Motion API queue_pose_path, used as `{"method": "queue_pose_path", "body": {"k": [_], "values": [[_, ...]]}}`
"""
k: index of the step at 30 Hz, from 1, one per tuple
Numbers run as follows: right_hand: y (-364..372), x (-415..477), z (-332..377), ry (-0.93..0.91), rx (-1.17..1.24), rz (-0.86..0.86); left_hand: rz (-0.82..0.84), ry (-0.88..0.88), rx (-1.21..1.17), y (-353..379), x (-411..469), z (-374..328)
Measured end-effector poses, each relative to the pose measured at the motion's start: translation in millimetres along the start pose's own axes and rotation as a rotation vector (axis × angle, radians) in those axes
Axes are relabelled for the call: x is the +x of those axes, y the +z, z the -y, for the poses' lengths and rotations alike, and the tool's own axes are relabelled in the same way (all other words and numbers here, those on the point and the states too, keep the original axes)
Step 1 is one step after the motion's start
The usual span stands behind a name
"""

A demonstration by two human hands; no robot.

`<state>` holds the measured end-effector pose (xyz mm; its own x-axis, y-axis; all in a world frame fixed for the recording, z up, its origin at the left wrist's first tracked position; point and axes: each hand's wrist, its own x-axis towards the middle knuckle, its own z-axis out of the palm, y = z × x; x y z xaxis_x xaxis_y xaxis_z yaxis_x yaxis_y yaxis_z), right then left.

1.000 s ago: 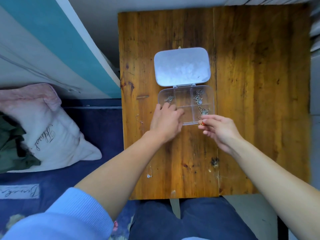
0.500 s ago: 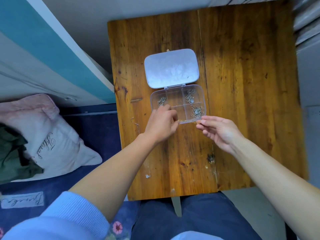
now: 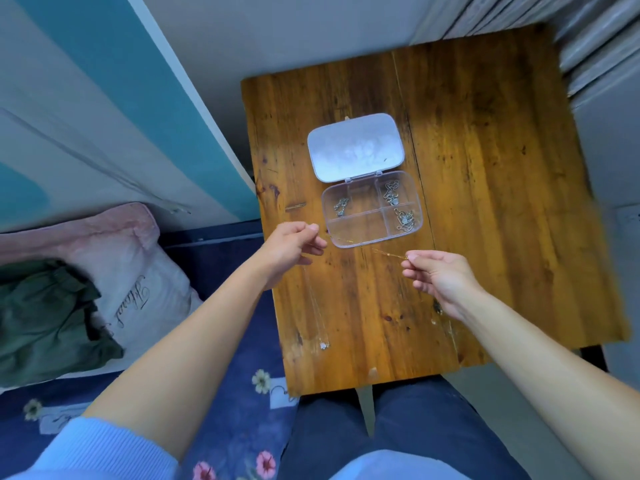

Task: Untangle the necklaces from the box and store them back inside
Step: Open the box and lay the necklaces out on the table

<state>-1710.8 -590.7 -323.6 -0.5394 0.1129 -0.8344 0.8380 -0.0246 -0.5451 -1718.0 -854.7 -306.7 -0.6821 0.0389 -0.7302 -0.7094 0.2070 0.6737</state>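
A clear plastic compartment box (image 3: 372, 239) lies open on the wooden table (image 3: 485, 202), its lid (image 3: 355, 147) folded back. Silver necklaces sit in three compartments: one at the left (image 3: 341, 206), two at the right (image 3: 391, 194) (image 3: 404, 220). A thin gold necklace (image 3: 384, 252) is stretched in front of the box between my two hands. My left hand (image 3: 294, 249) pinches one end at the box's near left corner. My right hand (image 3: 436, 275) pinches the other end at the near right. Another thin chain with a small pendant (image 3: 323, 345) lies on the table below my left hand.
The table's left edge borders a blue floral bedsheet (image 3: 221, 393) with a white pillow (image 3: 138, 289) and green cloth (image 3: 45, 317). A wall with a teal stripe (image 3: 138, 81) is behind. My legs in dark trousers (image 3: 381, 427) are under the table's near edge.
My hands have drawn apart from the box's front edge, pulling the gold necklace out taut between them. The left hand moved left, off the box. The camera tilted.
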Motion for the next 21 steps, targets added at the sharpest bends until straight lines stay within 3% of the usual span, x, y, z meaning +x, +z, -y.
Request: {"method": "queue_pose_path", "body": {"k": [7,12,21], "values": [[11,-21,-51,0.034,-0.044,-0.050,-0.091,0.012,0.280,-21,3,35],[21,-22,-99,0.036,-0.149,-0.102,-0.137,0.046,0.331,-13,18,45],[39,-26,-166,-0.085,-0.583,-0.067,-0.141,0.012,0.242,23,57,53]]}}
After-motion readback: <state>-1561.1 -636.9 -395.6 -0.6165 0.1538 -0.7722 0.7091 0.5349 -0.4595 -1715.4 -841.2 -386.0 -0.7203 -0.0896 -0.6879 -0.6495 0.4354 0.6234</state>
